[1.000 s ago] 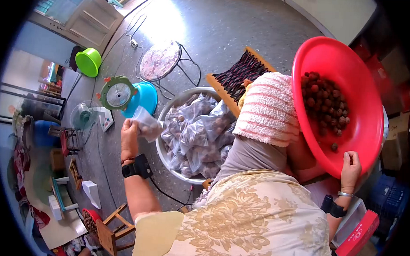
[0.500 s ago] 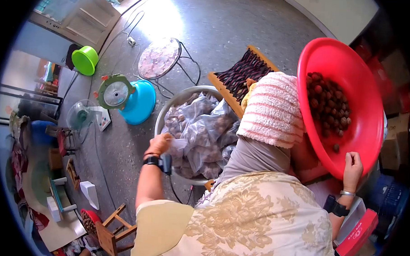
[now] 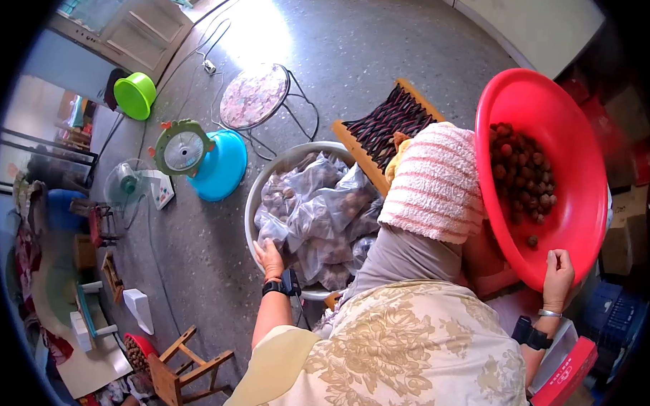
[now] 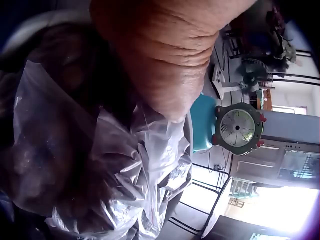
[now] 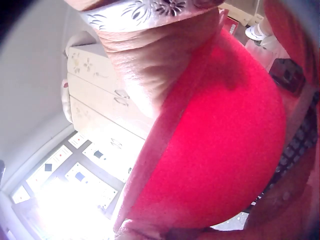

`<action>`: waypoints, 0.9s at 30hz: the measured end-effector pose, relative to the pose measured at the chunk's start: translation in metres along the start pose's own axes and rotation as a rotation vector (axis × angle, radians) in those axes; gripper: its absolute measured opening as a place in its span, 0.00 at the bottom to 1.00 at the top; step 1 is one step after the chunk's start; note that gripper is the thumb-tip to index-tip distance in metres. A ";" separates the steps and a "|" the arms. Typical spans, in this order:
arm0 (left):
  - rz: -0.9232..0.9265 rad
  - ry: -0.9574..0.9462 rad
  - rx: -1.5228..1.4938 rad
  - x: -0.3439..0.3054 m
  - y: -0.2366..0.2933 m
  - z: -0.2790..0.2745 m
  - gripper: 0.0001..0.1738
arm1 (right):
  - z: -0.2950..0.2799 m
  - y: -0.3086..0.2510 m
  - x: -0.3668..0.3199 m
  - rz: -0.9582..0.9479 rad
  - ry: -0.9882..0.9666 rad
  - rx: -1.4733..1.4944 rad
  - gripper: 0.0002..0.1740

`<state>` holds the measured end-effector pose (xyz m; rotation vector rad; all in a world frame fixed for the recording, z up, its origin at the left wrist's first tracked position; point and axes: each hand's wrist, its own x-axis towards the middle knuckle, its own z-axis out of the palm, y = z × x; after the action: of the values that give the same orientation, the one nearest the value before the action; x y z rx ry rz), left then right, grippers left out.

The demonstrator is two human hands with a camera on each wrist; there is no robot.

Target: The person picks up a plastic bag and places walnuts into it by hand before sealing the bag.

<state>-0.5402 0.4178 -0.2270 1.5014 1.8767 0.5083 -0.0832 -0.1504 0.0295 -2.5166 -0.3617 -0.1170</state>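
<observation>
My left hand (image 3: 269, 259) rests at the near left side of a grey-white basin (image 3: 251, 207), its fingers spread against one of several clear plastic bags (image 3: 332, 210) with brownish round things inside. In the left wrist view, the heel of this hand is close over crinkled plastic; the fingers are hidden. My right hand (image 3: 559, 275) grips the near rim of a large red plastic basin (image 3: 582, 212), fingers curled at the edge. That basin stands tilted beside my knee. Dark reddish-brown round fruits or nuts (image 3: 523, 174) are heaped in it, with one lying apart near the hand.
A striped towel (image 3: 434, 182) covers my knee beside a woven-top wooden stool (image 3: 388, 126). Left of the grey-white basin are a dial scale (image 3: 186, 151) on a blue base, a round stool (image 3: 255, 95) and floor cables. A red box (image 3: 566, 376) lies near my right forearm.
My left hand has come down from beside the blue base to the grey-white basin, bringing a bag onto the others and ending at the near left rim. The right hand stays at the red basin.
</observation>
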 end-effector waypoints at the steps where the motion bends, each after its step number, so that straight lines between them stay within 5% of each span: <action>1: 0.014 -0.038 0.022 -0.004 0.008 -0.001 0.46 | 0.000 -0.001 -0.001 -0.001 0.003 -0.002 0.09; 7: 0.334 -0.182 0.296 0.003 -0.022 -0.014 0.44 | 0.002 -0.002 -0.001 0.014 0.017 0.029 0.09; 9: 0.330 -0.202 0.291 0.008 -0.017 -0.015 0.47 | 0.000 -0.002 -0.001 0.024 -0.009 0.023 0.09; 11: 0.052 -0.251 0.577 0.007 0.009 -0.022 0.49 | 0.000 -0.003 -0.002 0.029 -0.002 0.034 0.10; 15: 0.220 -0.027 0.470 0.008 0.025 -0.016 0.43 | 0.000 -0.010 -0.004 0.018 0.018 0.034 0.10; 18: 0.355 -0.216 0.592 0.049 -0.021 0.020 0.41 | 0.000 -0.013 -0.004 0.020 0.034 0.036 0.10; 19: 0.205 -0.191 0.698 -0.002 0.040 0.009 0.40 | -0.001 -0.014 -0.004 0.026 0.044 0.033 0.10; 23: 0.189 -0.166 0.756 -0.015 0.055 0.010 0.41 | -0.003 -0.021 -0.005 -0.021 0.075 -0.007 0.09; 24: 0.353 -0.173 0.768 0.010 0.022 0.013 0.42 | -0.004 -0.028 -0.005 -0.039 0.089 0.000 0.09; 27: 0.309 -0.281 0.828 -0.018 0.090 -0.013 0.46 | -0.010 -0.039 -0.007 -0.029 0.139 0.005 0.07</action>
<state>-0.4850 0.4252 -0.1532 2.2618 1.7058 -0.4080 -0.1014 -0.1268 0.0578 -2.4823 -0.3408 -0.3008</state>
